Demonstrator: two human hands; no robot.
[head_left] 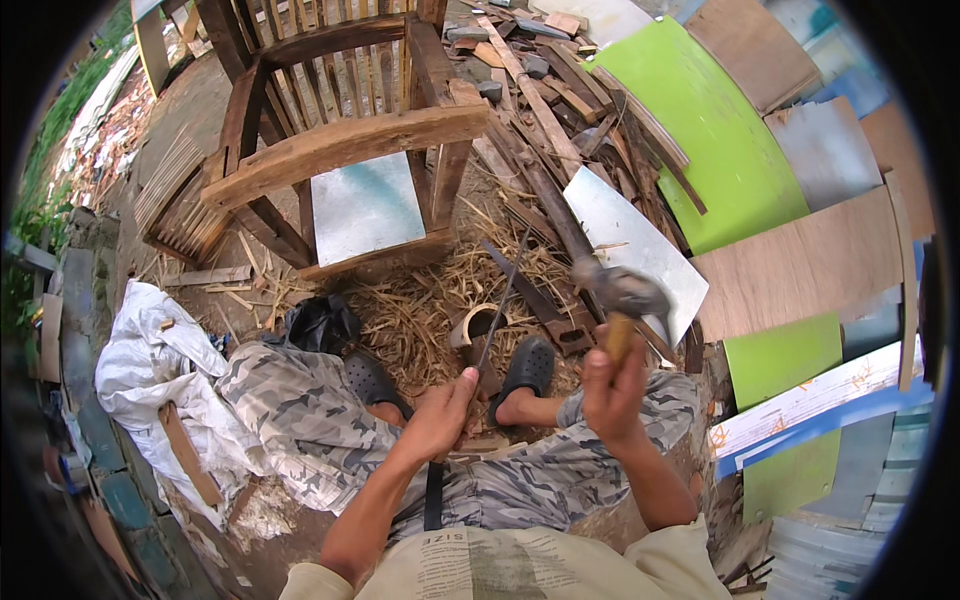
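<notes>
My left hand [440,415] is closed around the lower end of a long, thin, dark metal rod [506,292], which slants up and away over the wood shavings. In my raised right hand [612,395] is a hammer [630,298], gripped by its yellowish wooden handle. The hammer's head is smeared by motion and stands apart from the rod, to its right. Below the rod, between my feet, a pale hollow ring-shaped piece [474,326] rests near a dark wooden block [489,380]. Whatever else my left fingers cover is hidden.
Ahead stands a wooden slatted frame like a chair [345,145], with a whitish sheet [368,205] inside. Scrap wood [575,90] is piled at the far right, beside green panels [710,130]. White sacking [160,370] lies left; a black plastic bag [320,322] sits by my left foot.
</notes>
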